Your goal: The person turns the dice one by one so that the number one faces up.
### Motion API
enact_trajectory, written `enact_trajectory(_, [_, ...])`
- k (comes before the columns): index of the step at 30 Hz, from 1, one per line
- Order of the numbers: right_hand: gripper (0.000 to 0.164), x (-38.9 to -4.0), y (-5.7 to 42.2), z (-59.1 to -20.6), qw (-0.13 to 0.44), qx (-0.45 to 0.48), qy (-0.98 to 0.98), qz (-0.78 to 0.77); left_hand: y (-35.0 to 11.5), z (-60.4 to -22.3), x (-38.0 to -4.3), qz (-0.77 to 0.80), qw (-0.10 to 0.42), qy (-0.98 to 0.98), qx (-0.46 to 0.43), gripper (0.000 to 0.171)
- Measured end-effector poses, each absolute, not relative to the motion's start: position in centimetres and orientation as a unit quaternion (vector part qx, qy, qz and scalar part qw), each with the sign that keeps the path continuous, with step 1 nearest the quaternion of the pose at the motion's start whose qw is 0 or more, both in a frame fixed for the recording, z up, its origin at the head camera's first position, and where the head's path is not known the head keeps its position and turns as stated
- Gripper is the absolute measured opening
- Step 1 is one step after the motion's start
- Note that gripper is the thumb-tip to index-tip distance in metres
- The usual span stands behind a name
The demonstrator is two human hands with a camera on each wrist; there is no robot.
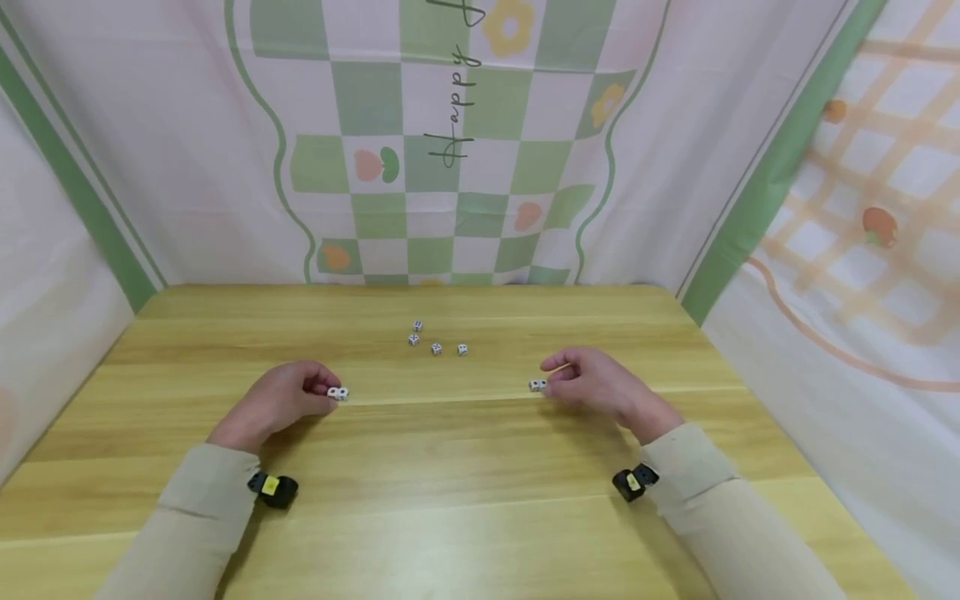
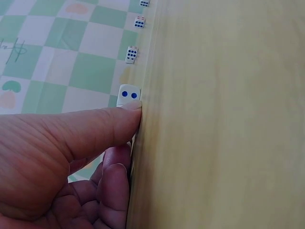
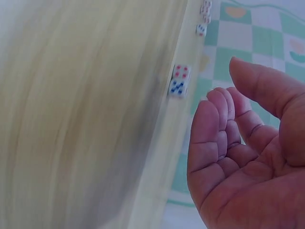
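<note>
While our left hand pinched two dice at its fingertips, our right hand was relaxed, fingers unclasped, beside another pair of dice; the right wrist view showed us their red and blue dots and a gap that the head view hid.

Four small white dice, pips red and blue, loosely scattered at twelve o'clock on the worktop, a touching pair pinched in the left fingers at ten, another adjoining pair at two
</note>
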State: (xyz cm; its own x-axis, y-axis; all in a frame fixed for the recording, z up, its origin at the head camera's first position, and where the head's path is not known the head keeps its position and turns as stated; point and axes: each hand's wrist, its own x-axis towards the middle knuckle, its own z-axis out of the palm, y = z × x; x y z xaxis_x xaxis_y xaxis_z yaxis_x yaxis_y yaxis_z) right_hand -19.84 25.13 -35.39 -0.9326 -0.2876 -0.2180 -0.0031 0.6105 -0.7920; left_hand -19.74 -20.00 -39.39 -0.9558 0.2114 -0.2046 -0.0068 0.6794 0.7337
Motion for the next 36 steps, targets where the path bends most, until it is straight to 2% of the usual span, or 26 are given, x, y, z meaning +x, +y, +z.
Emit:
enact_trajectory(14, [0.037, -19.4, 20.0, -35.7, 0.174, -0.117, 0.875, -0.437, -20.4, -39.4, -19.6, 0.400, 0.140, 0.904, 0.054, 0.020])
enact_trajectory(21, [0.036, -19.7, 17.5, -35.8, 0.179, -0.103, 0.878, -0.431, -20.6, -39.3, -19.6, 0.401, 0.140, 0.903, 0.058, 0.022])
enact_trajectory(36, [0.041, -21.3, 13.9, -35.8, 0.156, -0.061, 0.894, -0.415, -20.4, -39.3, -19.9, 0.391, 0.133, 0.908, 0.067, 0.022])
